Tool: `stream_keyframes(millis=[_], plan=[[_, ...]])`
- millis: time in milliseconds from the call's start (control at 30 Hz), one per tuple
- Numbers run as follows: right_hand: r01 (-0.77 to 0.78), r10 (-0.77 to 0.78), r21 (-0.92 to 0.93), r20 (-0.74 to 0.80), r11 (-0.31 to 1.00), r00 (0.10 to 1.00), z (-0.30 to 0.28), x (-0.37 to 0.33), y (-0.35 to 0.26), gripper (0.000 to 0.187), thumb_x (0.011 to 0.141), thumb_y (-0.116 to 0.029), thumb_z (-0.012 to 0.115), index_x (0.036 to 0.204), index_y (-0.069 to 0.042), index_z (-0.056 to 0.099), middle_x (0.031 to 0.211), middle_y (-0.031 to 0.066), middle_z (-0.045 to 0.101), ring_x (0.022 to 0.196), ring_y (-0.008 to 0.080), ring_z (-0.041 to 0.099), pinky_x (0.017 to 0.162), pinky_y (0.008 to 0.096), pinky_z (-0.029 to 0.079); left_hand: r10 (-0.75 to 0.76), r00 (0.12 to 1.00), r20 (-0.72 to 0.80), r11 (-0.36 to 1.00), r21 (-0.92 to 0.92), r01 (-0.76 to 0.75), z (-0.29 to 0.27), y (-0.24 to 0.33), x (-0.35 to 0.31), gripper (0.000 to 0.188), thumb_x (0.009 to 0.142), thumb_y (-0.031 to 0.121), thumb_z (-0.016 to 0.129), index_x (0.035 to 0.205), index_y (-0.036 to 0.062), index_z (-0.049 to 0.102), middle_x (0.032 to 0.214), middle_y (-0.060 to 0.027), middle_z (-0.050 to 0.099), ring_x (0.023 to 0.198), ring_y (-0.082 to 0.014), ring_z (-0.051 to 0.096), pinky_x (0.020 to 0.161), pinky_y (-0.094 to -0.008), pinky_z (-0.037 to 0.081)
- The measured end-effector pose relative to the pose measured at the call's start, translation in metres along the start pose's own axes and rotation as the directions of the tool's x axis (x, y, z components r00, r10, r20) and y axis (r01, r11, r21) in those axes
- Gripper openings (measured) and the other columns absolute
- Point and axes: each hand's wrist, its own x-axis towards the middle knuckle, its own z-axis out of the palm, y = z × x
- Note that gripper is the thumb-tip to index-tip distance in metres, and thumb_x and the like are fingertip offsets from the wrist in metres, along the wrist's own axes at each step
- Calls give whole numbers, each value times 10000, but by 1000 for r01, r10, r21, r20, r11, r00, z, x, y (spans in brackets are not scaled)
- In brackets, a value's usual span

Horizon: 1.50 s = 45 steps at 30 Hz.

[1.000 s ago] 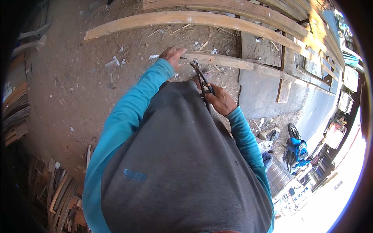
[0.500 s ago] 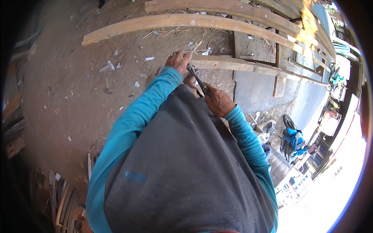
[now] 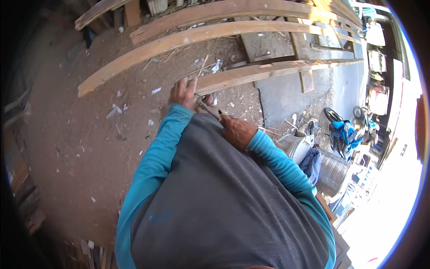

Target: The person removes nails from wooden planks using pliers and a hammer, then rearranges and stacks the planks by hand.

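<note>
My left hand [image 3: 182, 93] is closed over the near end of a long wooden beam [image 3: 268, 70], its fingers curled at the cut edge. The beam runs off to the right from there. In my right hand [image 3: 239, 131] is the dark grip of a hammer [image 3: 210, 109]. Its metal head lies just below the beam's end, close to my left hand, and is partly blurred. Whether the head touches the wood I cannot tell. My dark shirt front hides what lies under my wrists.
Two more long beams [image 3: 197, 36] [image 3: 215, 14] lie beyond, roughly alongside. Dirt ground [image 3: 85, 152] with scraps spreads left. To the right are a grey sheet [image 3: 282, 101], a metal drum [image 3: 332, 172] and a blue motorbike [image 3: 342, 134]. Stacked wood sits lower left.
The view has turned, so the beams slope more and more shows at the far side. The hammer lies flatter, its handle lower and nearer my body. Both hands keep their holds.
</note>
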Motion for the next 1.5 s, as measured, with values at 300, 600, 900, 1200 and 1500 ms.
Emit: stream_keyframes(millis=[300,600,900,1200,1500], plan=[[-94,93,182,15,979,996,-15,-45,40,521,883,-203,510,1348,29,475,995,321,660,965,442,655,892,493,496,-276,895,352,956,-1,295,12,-42,43,612,662,118,838,1237,103,629,1101,-190,664,1052,-381,627,900,-457,513],[-79,129,400,-102,913,986,1,-84,163,462,881,-230,517,1264,28,516,1043,321,643,1000,466,626,897,497,476,-252,897,363,953,-70,296,19,-47,37,541,649,132,858,1145,78,648,1084,-167,696,999,-326,677,874,-414,536],[-79,247,668,-160,740,956,-30,-133,278,371,885,-271,510,1073,43,568,852,210,668,808,335,668,766,436,507,-451,782,430,891,271,365,3,-58,52,662,636,173,883,1233,97,609,1102,-165,697,1021,-306,678,912,-398,534],[209,229,779,-411,592,882,-116,-101,338,299,860,-170,522,1063,39,590,731,75,599,589,143,576,540,294,478,-550,795,256,825,314,469,25,-35,46,608,724,170,829,1268,162,556,1177,-167,643,1061,-354,630,899,-430,533],[414,31,543,-632,731,775,-226,-7,433,529,874,-170,487,1360,40,484,883,111,597,703,158,599,597,290,493,-916,391,86,254,-630,734,19,51,39,672,798,280,765,1393,195,462,1310,-159,540,1200,-356,534,1004,-439,465]])
